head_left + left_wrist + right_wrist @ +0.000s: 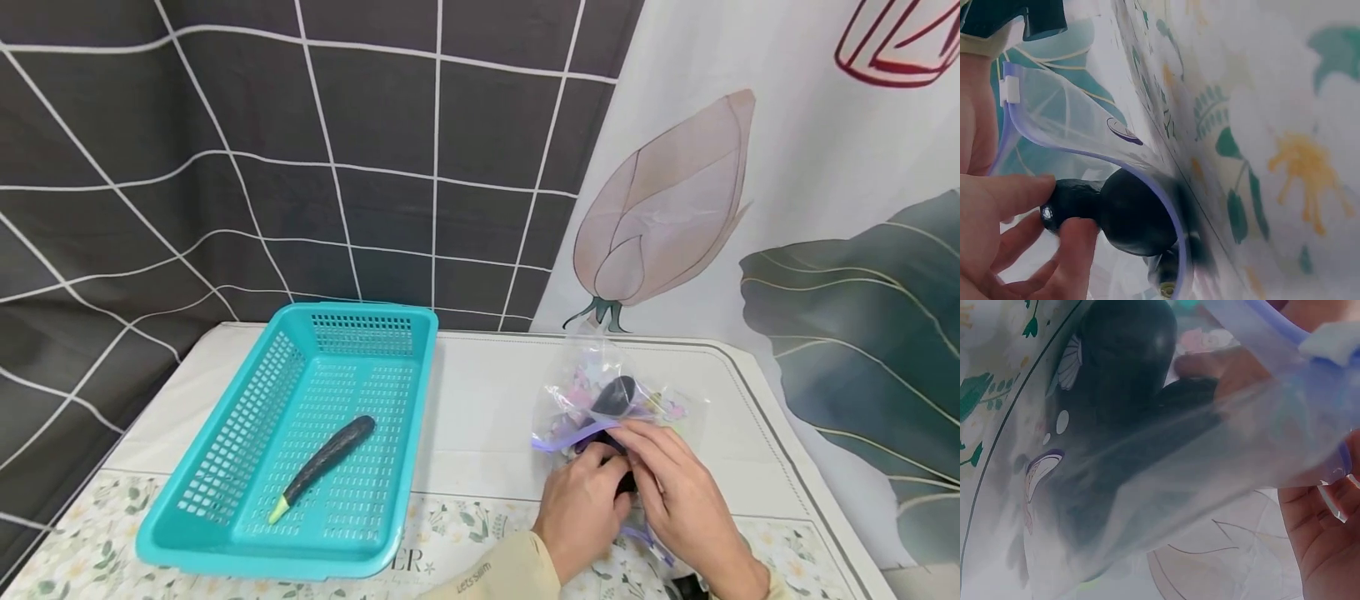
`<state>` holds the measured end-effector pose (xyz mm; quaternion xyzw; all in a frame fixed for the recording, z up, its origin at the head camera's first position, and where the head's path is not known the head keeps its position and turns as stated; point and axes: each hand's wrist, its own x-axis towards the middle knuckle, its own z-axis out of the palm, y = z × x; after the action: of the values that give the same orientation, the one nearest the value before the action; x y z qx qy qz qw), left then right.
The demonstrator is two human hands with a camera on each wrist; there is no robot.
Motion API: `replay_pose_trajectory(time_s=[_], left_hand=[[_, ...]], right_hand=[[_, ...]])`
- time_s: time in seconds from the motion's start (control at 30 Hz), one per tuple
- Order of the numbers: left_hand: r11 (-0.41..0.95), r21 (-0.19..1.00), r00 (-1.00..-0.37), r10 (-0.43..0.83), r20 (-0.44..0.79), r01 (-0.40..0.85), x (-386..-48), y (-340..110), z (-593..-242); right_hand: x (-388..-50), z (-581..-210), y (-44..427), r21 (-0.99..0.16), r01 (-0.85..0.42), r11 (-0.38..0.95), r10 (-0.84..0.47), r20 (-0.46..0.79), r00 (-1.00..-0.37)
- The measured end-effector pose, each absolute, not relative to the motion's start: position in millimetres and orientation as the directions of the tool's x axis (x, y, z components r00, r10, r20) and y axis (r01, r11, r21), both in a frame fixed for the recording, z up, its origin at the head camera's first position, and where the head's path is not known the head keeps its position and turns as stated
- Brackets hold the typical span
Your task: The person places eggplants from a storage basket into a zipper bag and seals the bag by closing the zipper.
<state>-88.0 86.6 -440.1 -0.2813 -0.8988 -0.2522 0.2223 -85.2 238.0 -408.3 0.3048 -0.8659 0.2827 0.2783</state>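
A clear zip bag with a purple rim and printed patterns lies on the table's right side, several dark, glossy objects inside. At its mouth, my left hand pinches the narrow end of a dark object between thumb and fingers; in the left wrist view its round, bulging part is within the purple rim. My right hand grips the bag's edge beside the left one. Through the clear plastic, the right wrist view shows large dark shapes and part of the other hand's fingers.
On the left stands a teal perforated basket holding one long dark object with a pale green tip. A dark grid-patterned cloth and a white floral cloth hang behind the table.
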Motion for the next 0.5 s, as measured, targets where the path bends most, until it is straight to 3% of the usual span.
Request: replay_pose_trajectory(time_s=[0.2,0.5], left_hand=[[0.755,0.314,-0.777,0.384,0.498,0.575,-88,94,-438],[0.748,0.441,-0.855,0.332,0.398,0.496,-94,100,-435]], right_hand=[[-84,-408,240,-0.323,-0.682,0.657,-0.363,0.657,-0.661],[-84,-406,240,-0.327,-0.677,0.659,-0.373,0.64,-0.672]])
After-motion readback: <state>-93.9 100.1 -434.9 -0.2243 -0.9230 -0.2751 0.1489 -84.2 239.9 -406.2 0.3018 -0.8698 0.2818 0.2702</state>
